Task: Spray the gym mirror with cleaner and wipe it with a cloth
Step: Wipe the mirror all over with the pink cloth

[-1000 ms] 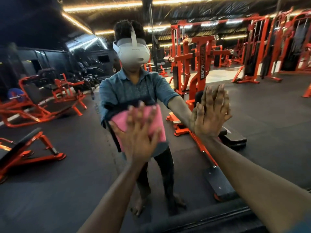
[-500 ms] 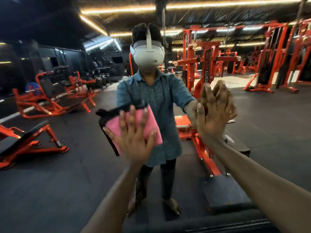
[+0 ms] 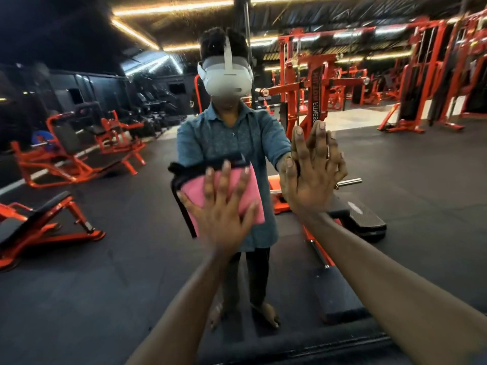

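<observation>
Against a gym's wall mirror [image 3: 395, 201], a person presses a folded pink cloth [image 3: 253, 196] flat to the glass with the left hand [image 3: 224, 217], fingers straight and spread wide across the fabric. The cloth sits at about chest height of the reflected figure, just left of the right hand [image 3: 308, 180]. That hand lies palm-first on the bare glass, its fingers straight and slightly fanned, meeting their own reflection fingertip to fingertip. Both bare forearms reach up from the lower edge of the view. The mirror gives back the person in a blue short-sleeved shirt and a white headset [image 3: 226, 77], standing on dark rubber flooring [image 3: 105, 285] among orange weight machines [image 3: 313, 101] and an orange bench [image 3: 39, 227], under strips of warm ceiling light [image 3: 168, 9].
</observation>
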{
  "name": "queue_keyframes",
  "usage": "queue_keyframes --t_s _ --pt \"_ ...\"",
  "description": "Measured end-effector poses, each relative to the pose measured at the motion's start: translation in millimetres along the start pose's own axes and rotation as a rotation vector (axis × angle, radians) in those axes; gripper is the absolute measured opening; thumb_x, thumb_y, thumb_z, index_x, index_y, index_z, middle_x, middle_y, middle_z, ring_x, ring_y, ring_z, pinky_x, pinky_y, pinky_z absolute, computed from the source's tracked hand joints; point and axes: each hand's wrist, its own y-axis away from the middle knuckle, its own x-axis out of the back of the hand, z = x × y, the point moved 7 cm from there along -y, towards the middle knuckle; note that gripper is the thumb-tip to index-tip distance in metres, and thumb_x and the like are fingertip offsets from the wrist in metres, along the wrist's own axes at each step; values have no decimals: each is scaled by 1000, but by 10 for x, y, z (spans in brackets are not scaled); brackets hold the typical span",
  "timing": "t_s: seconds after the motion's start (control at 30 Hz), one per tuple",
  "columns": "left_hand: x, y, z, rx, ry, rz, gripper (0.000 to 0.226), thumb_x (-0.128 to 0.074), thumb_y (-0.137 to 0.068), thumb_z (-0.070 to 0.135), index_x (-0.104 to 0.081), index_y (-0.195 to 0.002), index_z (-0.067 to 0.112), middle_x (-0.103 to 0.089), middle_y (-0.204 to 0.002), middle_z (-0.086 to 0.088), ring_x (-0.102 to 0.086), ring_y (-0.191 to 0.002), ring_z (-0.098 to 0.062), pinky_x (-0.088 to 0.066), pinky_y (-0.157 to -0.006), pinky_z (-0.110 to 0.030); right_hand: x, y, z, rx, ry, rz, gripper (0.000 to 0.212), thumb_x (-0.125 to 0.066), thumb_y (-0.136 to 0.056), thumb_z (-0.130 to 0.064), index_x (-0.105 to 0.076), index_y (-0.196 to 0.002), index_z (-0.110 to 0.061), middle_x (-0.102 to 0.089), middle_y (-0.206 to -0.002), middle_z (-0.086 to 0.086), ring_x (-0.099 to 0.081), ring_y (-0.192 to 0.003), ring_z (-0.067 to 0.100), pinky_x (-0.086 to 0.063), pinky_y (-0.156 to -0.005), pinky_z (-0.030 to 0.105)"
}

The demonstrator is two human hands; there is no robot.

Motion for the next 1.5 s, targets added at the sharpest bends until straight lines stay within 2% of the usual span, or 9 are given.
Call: queue_keyframes --t_s 0.2,0.3,0.43,0.73,0.8,1.0,1.17,1.3,1.5 --pt "500 -985 -73 301 -14 152 70 -31 -105 67 -13 -166 36 -11 -174 -6 -8 -161 -34 -4 -113 -83 109 -56 0 34 -162 -22 54 -38 -106 -44 -42 -158 -29 -28 -170 7 -27 -154 30 -23 -122 52" --pt "192 -475 208 215 -31 66 72 -33 -105 62 -4 -166 37 -5 -175 -6 -4 -161 -35 -7 -111 -84 270 -135 163 86 -286 10 52 -41 -106 -35 -43 -157 -23 -32 -167 8 -30 -152 27 -14 -126 39" --pt "-282 307 665 60 28 -43 77 -41 -99 62 -6 -165 43 1 -175 4 2 -161 -26 -7 -109 -85 412 -324 877 -41 -198 81 54 -44 -105 -29 -41 -158 -15 -31 -167 14 -29 -153 32 -19 -126 49" --pt "30 -1092 1435 50 46 72 71 -35 -103 66 -12 -165 42 0 -174 5 2 -160 -25 6 -114 -79 255 -285 2017 -231 -46 -85 73 -24 -99 -43 -39 -155 2 -30 -162 31 -22 -152 44 -6 -126 56" --pt "-54 -942 1502 77 49 66 71 -36 -104 66 -11 -165 41 3 -173 4 5 -160 -24 5 -114 -80 163 -313 2126 -221 -35 -136 78 -16 -103 -54 -35 -157 -2 -29 -162 30 -24 -151 49 -11 -121 69" --pt "-525 124 1597 -47 95 -55 75 -57 -96 56 -25 -162 41 3 -174 9 6 -161 -20 11 -113 -76 207 -328 2036 -127 -1 46 65 -20 -104 -49 -18 -165 -26 -16 -172 11 -13 -160 28 -15 -122 62" --pt "-163 -856 1697 58 104 88 71 -44 -102 64 -18 -164 42 -8 -174 3 -5 -160 -25 2 -114 -81 160 -298 2115 -144 28 47 64 -11 -104 -54 -4 -165 -35 -16 -173 10 -11 -161 25 -15 -123 60" --pt "-52 -1226 1794 87 83 103 69 -33 -104 67 -14 -165 41 -11 -174 0 -10 -161 -29 -2 -114 -82 153 -303 2116 -145 3 43 65 -13 -103 -54 -8 -165 -34 -17 -173 10 -12 -160 25 -16 -122 62" --pt "-706 30 2076 -5 86 -89 72 -46 -99 60 -18 -164 41 10 -174 9 6 -161 -23 -1 -110 -85 220 -330 2121 -146 -53 30 64 -22 -104 -53 -24 -163 -29 -20 -172 9 -15 -159 26 -18 -121 63"
